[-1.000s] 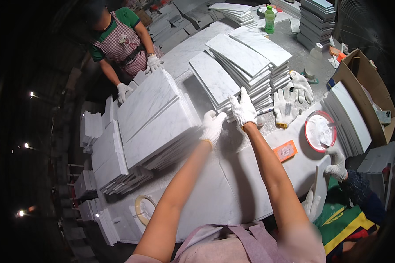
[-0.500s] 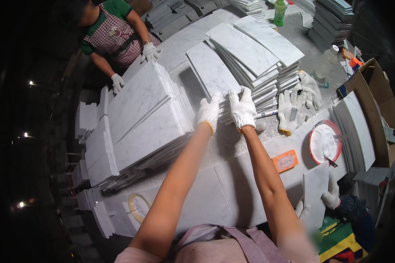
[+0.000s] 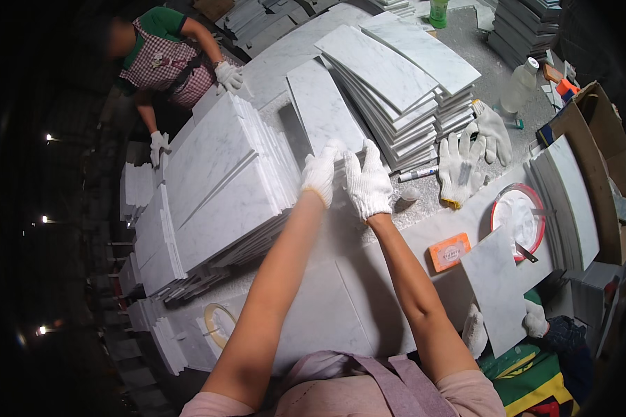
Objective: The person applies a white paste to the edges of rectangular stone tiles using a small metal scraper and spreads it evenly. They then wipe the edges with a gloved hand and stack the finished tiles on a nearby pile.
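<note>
White knit gloves with yellow cuffs cover both my hands. My left hand (image 3: 320, 172) closes on the near left end of a narrow grey-veined marble tile (image 3: 323, 97), which tops a small stack. At the near right corner of the same stack, my right hand (image 3: 368, 184) grips with its thumb and fingers curled over the edge. The undersides of my fingers are hidden. A taller fanned stack of marble tiles (image 3: 386, 69) stands just to the right. On my left is a large stack of wider marble slabs (image 3: 219, 167).
Right of my hands lie a marker pen (image 3: 418, 174), spare gloves (image 3: 460, 169) and an orange box (image 3: 450, 252). A red-rimmed tub (image 3: 494, 213) holds white paste. At lower right, another person's gloved hands hold a marble panel (image 3: 497, 292). A co-worker (image 3: 170, 59) stands far left.
My hands and the narrow tile have shifted slightly left. The panel at lower right has tilted and moved left. The far co-worker's gloved hands have moved left along the slabs.
</note>
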`<act>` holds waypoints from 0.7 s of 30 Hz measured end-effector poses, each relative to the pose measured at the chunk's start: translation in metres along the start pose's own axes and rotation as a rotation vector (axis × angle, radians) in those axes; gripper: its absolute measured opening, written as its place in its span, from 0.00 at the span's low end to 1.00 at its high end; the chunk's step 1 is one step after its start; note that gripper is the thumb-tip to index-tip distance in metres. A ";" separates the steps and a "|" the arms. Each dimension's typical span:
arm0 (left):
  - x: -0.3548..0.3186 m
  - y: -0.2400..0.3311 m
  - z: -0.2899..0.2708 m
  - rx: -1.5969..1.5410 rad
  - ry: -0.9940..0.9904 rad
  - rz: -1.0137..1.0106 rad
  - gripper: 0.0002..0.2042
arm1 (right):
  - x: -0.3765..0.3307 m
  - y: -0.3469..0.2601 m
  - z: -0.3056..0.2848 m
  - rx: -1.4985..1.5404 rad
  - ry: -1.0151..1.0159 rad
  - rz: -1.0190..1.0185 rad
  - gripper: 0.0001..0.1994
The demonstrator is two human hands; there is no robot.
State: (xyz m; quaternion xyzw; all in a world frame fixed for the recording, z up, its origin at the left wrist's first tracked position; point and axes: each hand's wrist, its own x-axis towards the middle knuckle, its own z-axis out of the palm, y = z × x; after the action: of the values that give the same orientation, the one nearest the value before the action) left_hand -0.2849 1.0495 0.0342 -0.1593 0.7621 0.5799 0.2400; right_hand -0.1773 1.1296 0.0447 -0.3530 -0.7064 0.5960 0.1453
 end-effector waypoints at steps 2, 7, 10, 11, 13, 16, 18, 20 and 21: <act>-0.004 0.001 -0.003 -0.062 -0.063 -0.049 0.39 | -0.003 0.004 0.006 0.040 0.063 -0.080 0.34; -0.015 0.005 -0.004 -0.053 -0.103 0.035 0.48 | -0.001 0.013 0.008 0.103 0.048 -0.062 0.34; -0.013 0.008 -0.004 -0.052 -0.087 0.030 0.47 | 0.000 0.013 0.008 0.093 0.072 -0.066 0.32; -0.011 0.008 -0.005 -0.047 -0.080 0.025 0.47 | 0.001 0.013 0.009 0.083 0.073 -0.051 0.32; -0.007 0.008 -0.007 -0.039 -0.123 0.017 0.47 | 0.001 0.012 0.011 0.065 0.086 -0.039 0.31; -0.004 0.009 -0.011 -0.094 -0.143 0.042 0.45 | 0.003 0.010 0.014 0.058 0.135 -0.079 0.29; -0.006 0.009 -0.014 -0.124 -0.109 0.053 0.43 | 0.005 0.008 0.016 0.074 0.175 -0.142 0.28; -0.007 0.013 -0.016 -0.126 -0.068 0.086 0.39 | 0.008 0.003 0.017 0.074 0.222 -0.158 0.26; -0.008 0.015 -0.016 -0.213 -0.089 0.049 0.37 | 0.009 0.000 0.016 0.111 0.220 -0.146 0.26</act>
State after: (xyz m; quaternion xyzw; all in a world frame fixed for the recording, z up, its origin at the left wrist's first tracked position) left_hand -0.2892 1.0384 0.0543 -0.1393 0.6882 0.6699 0.2412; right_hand -0.1941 1.1237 0.0389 -0.3552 -0.6759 0.5799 0.2841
